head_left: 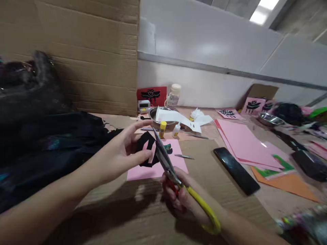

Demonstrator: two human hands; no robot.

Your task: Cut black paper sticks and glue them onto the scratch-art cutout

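My left hand (pixel 127 146) pinches a small black paper cutout (pixel 146 161) between thumb and fingers, with pink showing through its gaps. In my right hand (pixel 178 194) is a pair of scissors (pixel 165 158) with yellow handles, its blades pointing up and away beside the right edge of the cutout. Whether the blades touch the paper I cannot tell. Beneath both lies a pink sheet (pixel 172 167) with a dark piece with green glitter (pixel 168 148) on it. A thin metal tool, perhaps tweezers (pixel 184 156), rests at the sheet's right edge.
Behind stand a yellow-capped glue stick (pixel 162 129), a small white bottle (pixel 176 130), a metal bowl (pixel 153 114) and a lidded jar (pixel 174 96). To the right are a black phone (pixel 236 170) and pink sheets (pixel 245 139). Black plastic (pixel 51 146) lies left, before a cardboard panel (pixel 97 51).
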